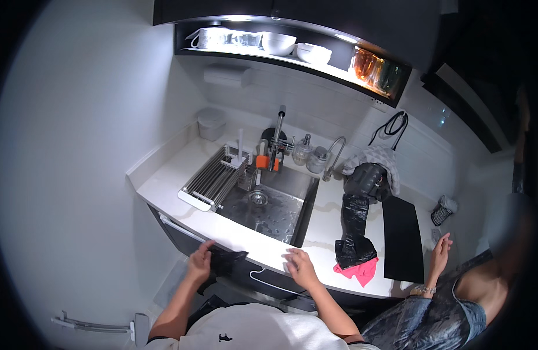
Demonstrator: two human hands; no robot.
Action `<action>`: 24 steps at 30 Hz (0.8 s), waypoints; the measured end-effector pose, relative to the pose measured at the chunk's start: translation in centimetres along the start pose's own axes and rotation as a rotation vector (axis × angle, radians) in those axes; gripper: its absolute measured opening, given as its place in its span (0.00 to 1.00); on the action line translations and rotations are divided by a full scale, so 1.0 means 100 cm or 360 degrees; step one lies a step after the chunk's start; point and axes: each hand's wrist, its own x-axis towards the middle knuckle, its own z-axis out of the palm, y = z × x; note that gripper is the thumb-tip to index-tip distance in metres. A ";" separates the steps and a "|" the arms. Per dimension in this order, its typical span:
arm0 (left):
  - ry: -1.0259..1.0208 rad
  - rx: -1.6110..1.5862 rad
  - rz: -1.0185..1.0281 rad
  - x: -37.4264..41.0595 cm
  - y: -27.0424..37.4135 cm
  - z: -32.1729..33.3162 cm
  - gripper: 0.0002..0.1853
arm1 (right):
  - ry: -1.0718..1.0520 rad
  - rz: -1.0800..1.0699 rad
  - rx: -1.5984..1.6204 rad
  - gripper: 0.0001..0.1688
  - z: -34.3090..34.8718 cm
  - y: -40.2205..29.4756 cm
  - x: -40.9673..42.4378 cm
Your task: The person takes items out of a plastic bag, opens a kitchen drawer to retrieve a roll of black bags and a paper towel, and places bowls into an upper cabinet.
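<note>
My left hand point(200, 263) grips a crumpled black plastic bag point(227, 261) at the front edge of the counter, just below the sink. Motion blurs the bag, and part of it hangs in front of the dark cabinet. My right hand point(302, 268) hovers by the counter edge farther right, its fingers bent and apart with nothing between them. Ahead of both hands lies the stainless steel sink point(275, 214), wet inside. A long folded black plastic bag point(355, 223) rests on the white countertop point(323, 232), partly over a pink cloth point(361, 272).
A metal dish rack point(214, 175) spans the sink's left side. Behind stand the faucet point(275, 138) and glass bottles point(302, 151). A black appliance point(366, 179) and a dark mat point(402, 240) lie right. Another person's hand point(440, 256) is near the mat. Bowls point(278, 43) fill a lit shelf.
</note>
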 end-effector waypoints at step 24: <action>0.1040 0.0601 0.0924 0.352 0.038 -0.293 0.13 | 0.1067 -0.0736 -0.1219 0.22 -0.186 -0.178 0.494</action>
